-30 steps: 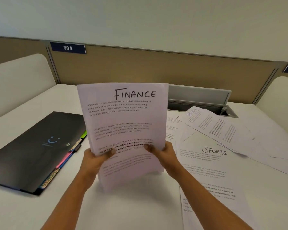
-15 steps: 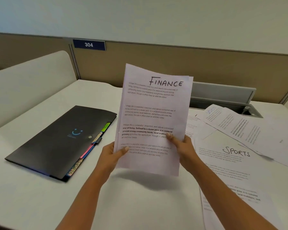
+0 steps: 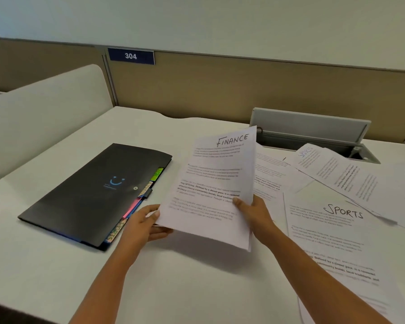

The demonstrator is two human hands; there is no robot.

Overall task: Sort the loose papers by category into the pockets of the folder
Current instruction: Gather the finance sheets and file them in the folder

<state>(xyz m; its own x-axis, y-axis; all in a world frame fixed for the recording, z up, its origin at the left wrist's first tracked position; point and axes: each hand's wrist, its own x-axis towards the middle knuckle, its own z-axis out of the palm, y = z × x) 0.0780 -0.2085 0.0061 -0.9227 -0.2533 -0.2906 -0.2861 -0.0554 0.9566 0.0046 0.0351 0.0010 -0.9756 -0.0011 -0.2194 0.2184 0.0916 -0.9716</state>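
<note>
A thin stack of white sheets headed FINANCE (image 3: 215, 183) hangs tilted above the desk. My right hand (image 3: 255, 212) grips its lower right edge, thumb on top. My left hand (image 3: 143, 224) holds its lower left corner, fingers under the paper. Just left of the stack lies a closed black folder (image 3: 89, 195) with a blue smiley mark; coloured tabs (image 3: 138, 199) stick out of its right edge. On the right lies a sheet headed SPORTS (image 3: 332, 230) with more loose papers (image 3: 351, 178) spread behind it.
The white desk (image 3: 197, 277) ends at a tan partition (image 3: 243, 90) bearing a blue 304 plate (image 3: 131, 56). An open grey cable hatch (image 3: 313, 134) sits at the back right. A white side divider (image 3: 45, 113) bounds the left.
The FINANCE stack has come down from upright in front of me to a lower, flatter tilt close to the folder's tabbed edge. My view has swung left.
</note>
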